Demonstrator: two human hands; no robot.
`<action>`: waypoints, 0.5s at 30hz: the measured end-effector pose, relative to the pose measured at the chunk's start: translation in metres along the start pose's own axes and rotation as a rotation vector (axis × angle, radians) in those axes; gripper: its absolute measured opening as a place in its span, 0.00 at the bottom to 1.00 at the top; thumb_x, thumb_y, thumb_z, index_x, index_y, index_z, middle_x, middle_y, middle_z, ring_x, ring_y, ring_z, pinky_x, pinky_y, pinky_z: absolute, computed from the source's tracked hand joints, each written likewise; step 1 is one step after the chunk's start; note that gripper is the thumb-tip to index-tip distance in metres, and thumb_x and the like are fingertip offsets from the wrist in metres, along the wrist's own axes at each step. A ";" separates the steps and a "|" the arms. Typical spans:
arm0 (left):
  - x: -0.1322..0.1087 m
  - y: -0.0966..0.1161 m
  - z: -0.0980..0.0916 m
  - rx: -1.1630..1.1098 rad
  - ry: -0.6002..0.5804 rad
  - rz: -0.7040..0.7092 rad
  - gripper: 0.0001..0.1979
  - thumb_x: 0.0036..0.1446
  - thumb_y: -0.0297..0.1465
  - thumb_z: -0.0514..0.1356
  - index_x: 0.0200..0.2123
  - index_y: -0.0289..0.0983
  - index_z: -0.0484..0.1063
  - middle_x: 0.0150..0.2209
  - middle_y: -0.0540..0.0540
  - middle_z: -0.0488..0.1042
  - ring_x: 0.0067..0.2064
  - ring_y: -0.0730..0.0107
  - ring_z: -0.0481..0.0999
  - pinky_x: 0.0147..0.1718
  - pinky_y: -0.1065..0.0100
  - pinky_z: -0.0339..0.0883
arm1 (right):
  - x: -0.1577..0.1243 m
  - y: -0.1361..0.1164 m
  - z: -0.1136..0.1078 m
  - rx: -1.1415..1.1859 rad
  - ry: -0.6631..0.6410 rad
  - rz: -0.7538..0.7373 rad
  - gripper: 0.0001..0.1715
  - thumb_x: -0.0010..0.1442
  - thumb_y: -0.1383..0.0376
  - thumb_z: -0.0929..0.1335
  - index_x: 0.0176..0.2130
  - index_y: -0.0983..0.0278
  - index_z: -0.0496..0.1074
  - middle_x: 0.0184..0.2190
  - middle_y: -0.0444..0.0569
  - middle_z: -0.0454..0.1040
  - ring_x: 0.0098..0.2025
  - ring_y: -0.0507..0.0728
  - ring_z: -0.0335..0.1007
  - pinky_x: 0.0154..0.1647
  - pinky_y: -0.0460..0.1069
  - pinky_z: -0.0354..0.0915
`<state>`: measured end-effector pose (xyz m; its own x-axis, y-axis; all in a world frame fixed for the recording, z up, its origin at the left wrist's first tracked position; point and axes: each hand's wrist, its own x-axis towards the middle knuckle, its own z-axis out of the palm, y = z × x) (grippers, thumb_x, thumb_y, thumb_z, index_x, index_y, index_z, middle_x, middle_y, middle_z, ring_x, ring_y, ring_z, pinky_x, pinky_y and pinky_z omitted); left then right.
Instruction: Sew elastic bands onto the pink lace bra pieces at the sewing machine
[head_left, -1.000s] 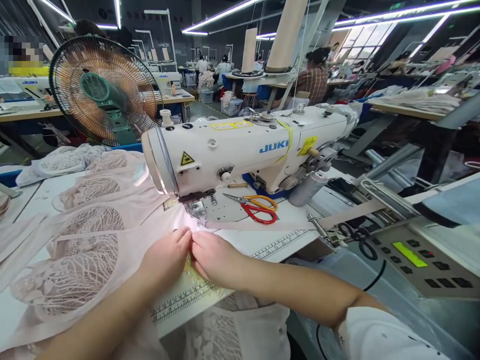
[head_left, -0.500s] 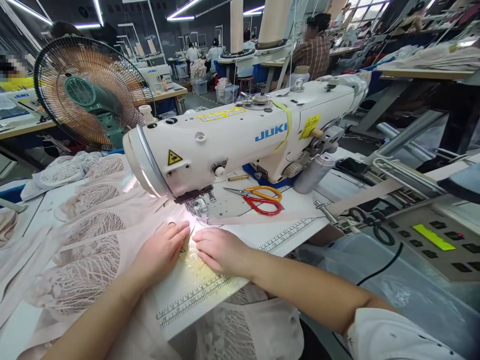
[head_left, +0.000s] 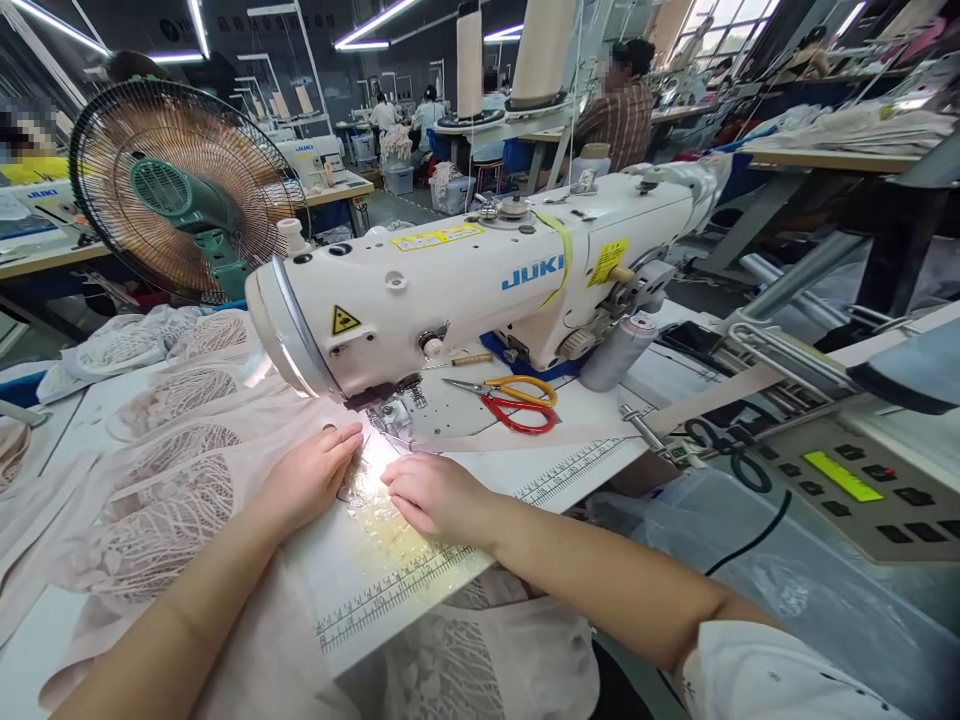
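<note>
Because the pale pink lace fabric (head_left: 191,490) spreads left of the JUKI sewing machine (head_left: 465,285), up to its lit stitching area, I judge that I am settling an edge there; the next move should call for a flat lay and clear fingertips. My left hand (head_left: 309,477) rests on the fabric near the machine's head, fingers nearly straight and together. My right hand (head_left: 439,497), curled before the machine, hides whether it pinches anything. A pale band (head_left: 525,438) runs along the machine's near side; scissors (head_left: 519,414) lie on its bed.
</note>
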<state>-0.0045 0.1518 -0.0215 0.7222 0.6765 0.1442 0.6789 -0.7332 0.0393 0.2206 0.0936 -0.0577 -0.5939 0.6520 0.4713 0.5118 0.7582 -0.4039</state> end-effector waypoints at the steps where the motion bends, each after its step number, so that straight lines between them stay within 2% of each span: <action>1: 0.001 -0.001 0.000 0.010 0.002 -0.006 0.23 0.66 0.34 0.41 0.53 0.35 0.71 0.55 0.38 0.72 0.50 0.57 0.75 0.45 0.58 0.73 | 0.000 0.001 0.000 0.000 0.003 -0.001 0.08 0.60 0.70 0.64 0.36 0.67 0.73 0.41 0.53 0.78 0.45 0.59 0.72 0.49 0.52 0.68; 4: 0.002 -0.004 0.001 0.038 0.015 -0.046 0.23 0.65 0.34 0.42 0.52 0.35 0.72 0.56 0.38 0.71 0.52 0.55 0.73 0.48 0.56 0.71 | 0.001 0.001 -0.003 -0.010 0.009 0.003 0.09 0.61 0.70 0.63 0.35 0.66 0.73 0.41 0.53 0.78 0.45 0.58 0.73 0.48 0.52 0.68; 7: -0.001 -0.006 0.000 0.076 0.017 -0.100 0.23 0.65 0.35 0.43 0.51 0.36 0.72 0.57 0.38 0.70 0.54 0.54 0.72 0.50 0.54 0.70 | 0.004 -0.012 -0.004 -0.033 0.033 -0.005 0.08 0.61 0.69 0.63 0.34 0.65 0.72 0.43 0.54 0.78 0.46 0.58 0.73 0.48 0.52 0.68; 11: -0.025 -0.007 -0.009 0.149 0.049 -0.130 0.21 0.62 0.33 0.45 0.51 0.35 0.72 0.56 0.37 0.71 0.56 0.52 0.70 0.54 0.51 0.67 | 0.006 -0.064 0.014 0.004 0.034 -0.107 0.09 0.62 0.63 0.64 0.39 0.65 0.71 0.40 0.51 0.78 0.42 0.57 0.73 0.45 0.51 0.68; 13: -0.048 -0.004 -0.017 0.201 0.051 -0.148 0.21 0.60 0.31 0.47 0.51 0.34 0.71 0.56 0.35 0.71 0.55 0.51 0.71 0.54 0.50 0.67 | 0.005 -0.095 0.032 -0.004 -0.019 -0.179 0.18 0.61 0.53 0.65 0.42 0.64 0.70 0.40 0.50 0.77 0.39 0.57 0.73 0.42 0.51 0.69; 15: -0.076 0.004 -0.025 0.270 0.038 -0.203 0.21 0.59 0.30 0.47 0.52 0.34 0.70 0.55 0.33 0.71 0.54 0.51 0.72 0.52 0.50 0.68 | 0.006 -0.120 0.048 -0.082 -0.055 -0.173 0.24 0.59 0.49 0.66 0.45 0.64 0.69 0.40 0.52 0.75 0.38 0.60 0.72 0.37 0.53 0.69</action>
<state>-0.0604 0.0958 -0.0073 0.5669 0.7997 0.1977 0.8224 -0.5355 -0.1920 0.1263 0.0062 -0.0439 -0.7096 0.5126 0.4835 0.4462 0.8579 -0.2546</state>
